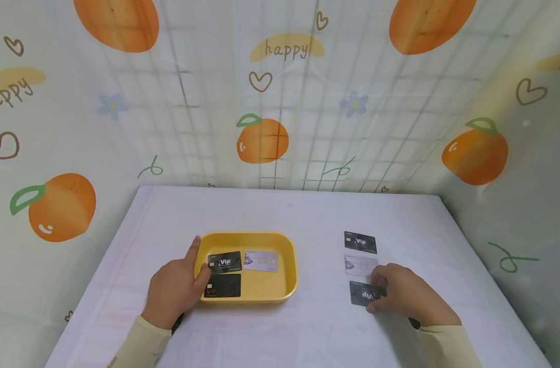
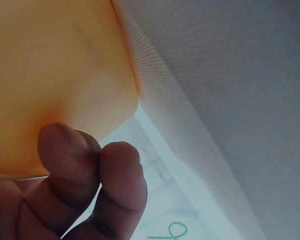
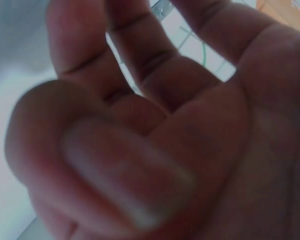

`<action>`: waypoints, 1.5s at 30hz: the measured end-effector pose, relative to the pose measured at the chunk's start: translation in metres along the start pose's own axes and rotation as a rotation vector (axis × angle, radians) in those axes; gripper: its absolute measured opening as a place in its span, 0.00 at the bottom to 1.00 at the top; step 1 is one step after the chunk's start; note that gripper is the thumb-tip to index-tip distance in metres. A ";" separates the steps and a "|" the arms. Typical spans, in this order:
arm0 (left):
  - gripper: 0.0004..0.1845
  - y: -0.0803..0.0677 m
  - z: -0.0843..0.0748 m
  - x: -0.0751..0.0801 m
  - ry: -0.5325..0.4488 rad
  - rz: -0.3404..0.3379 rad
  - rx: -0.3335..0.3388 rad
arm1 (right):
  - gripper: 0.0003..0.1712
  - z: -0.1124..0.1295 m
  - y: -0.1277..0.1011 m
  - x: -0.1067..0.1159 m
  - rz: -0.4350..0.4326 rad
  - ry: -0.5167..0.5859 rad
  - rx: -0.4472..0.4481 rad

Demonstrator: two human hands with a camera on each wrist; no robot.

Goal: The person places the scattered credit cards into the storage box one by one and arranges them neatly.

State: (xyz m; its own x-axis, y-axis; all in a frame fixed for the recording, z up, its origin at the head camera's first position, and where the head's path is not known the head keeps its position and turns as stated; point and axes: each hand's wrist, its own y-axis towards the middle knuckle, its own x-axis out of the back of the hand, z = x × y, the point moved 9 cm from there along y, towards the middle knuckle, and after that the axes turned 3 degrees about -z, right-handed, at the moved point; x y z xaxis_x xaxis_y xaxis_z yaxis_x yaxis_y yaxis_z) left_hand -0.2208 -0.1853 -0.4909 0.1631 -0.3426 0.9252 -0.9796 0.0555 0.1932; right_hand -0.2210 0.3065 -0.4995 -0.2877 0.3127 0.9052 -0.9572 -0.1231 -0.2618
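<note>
"What do I have in my right hand (image 1: 401, 292)?"

"A flat, rectangular dark card (image 1: 362, 293) on the white table (image 1: 316, 327), pinched across its right end. Its long axis runs left to right, lettering upside down to me."

"And my left hand (image 1: 175, 287)?"

"Gripping the left wall of the smooth, round-cornered yellow tray (image 1: 270, 286)."

"What do I see farther off?"

"A pale card (image 1: 359, 265), a black card (image 1: 360, 242) reading upright, then orange-printed cloth (image 1: 206, 112)."
</note>
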 end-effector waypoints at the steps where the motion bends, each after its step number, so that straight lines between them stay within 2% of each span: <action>1: 0.38 0.000 0.000 0.000 0.001 -0.002 -0.002 | 0.38 0.000 0.000 0.000 0.003 0.005 0.001; 7: 0.38 0.000 0.001 0.000 0.000 -0.015 -0.010 | 0.42 0.000 -0.001 -0.002 0.003 0.022 0.002; 11: 0.38 0.000 0.002 0.000 0.000 -0.029 -0.016 | 0.41 0.004 -0.002 0.000 -0.020 0.040 0.048; 21: 0.38 0.000 0.006 -0.003 -0.003 -0.043 -0.020 | 0.35 0.010 -0.005 0.008 -0.089 0.039 0.151; 27: 0.38 0.001 0.008 -0.002 -0.010 -0.042 -0.016 | 0.31 0.027 -0.009 0.013 -0.138 -0.012 0.227; 30: 0.39 0.003 0.006 -0.001 -0.020 -0.045 -0.027 | 0.30 0.040 -0.012 0.017 -0.177 -0.043 0.258; 34: 0.39 0.006 0.008 -0.001 -0.023 -0.049 -0.035 | 0.29 0.069 -0.014 0.028 -0.245 -0.098 0.336; 40: 0.39 0.009 0.010 -0.002 -0.027 -0.052 -0.039 | 0.27 0.124 -0.013 0.045 -0.295 -0.180 0.443; 45: 0.38 0.008 0.012 0.000 -0.024 -0.064 -0.044 | 0.25 0.178 -0.006 0.047 -0.295 -0.243 0.569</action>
State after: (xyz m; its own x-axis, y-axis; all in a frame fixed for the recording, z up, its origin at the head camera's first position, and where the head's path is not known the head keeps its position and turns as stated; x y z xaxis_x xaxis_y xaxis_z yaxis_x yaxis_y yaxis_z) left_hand -0.2304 -0.1963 -0.4937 0.2215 -0.3692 0.9025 -0.9612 0.0736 0.2660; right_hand -0.2233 0.1541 -0.3957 0.0606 0.1974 0.9784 -0.8107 -0.5621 0.1636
